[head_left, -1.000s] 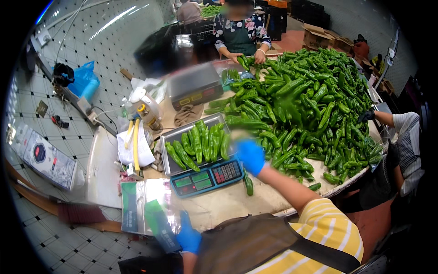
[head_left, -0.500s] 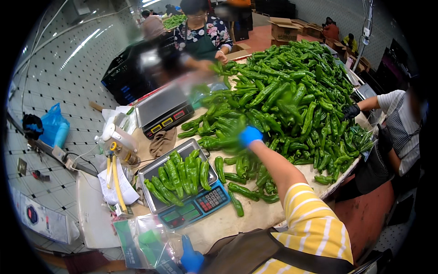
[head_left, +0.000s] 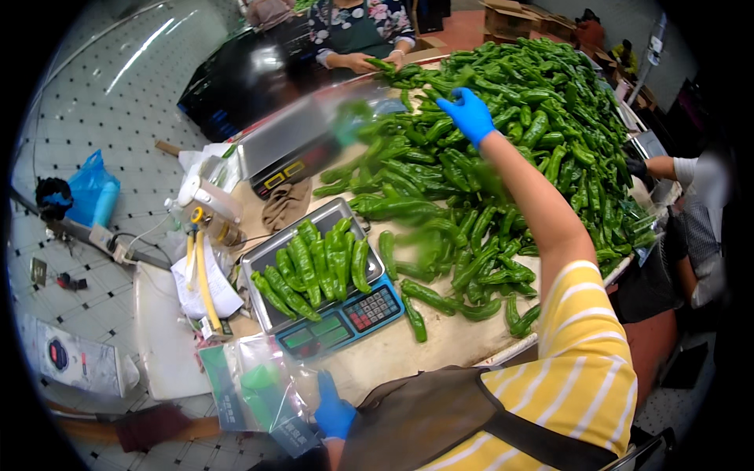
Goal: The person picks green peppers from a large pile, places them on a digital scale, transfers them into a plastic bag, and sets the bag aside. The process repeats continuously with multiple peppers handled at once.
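My right hand (head_left: pixel 470 115), in a blue glove, reaches out over the far part of a large pile of green peppers (head_left: pixel 542 125). Its fingers are bent and apart, with nothing visible between them. Several peppers below that arm are smeared by motion. Close to my body, my left hand (head_left: pixel 335 408), also blue-gloved, grips the edge of a clear plastic bag (head_left: pixel 271 385) with green and dark printing. One of its fingers points up. Between the hands stands a blue digital scale (head_left: pixel 338 328), its metal tray holding a row of green peppers (head_left: pixel 318 263).
Behind lie a second scale (head_left: pixel 287 149) and a brown cloth (head_left: pixel 287 206). A white jug (head_left: pixel 210 196), yellow-handled tool (head_left: pixel 206 282) and papers (head_left: pixel 208 294) lie left. Across the table, a person in a floral top (head_left: pixel 361 31) handles peppers; another person (head_left: pixel 695 212) stands right.
My right hand has moved forward and right, from the pile's near side to its far part. Peppers have spread toward me beside the scale. The whole view has shifted; my left hand stays by the bag.
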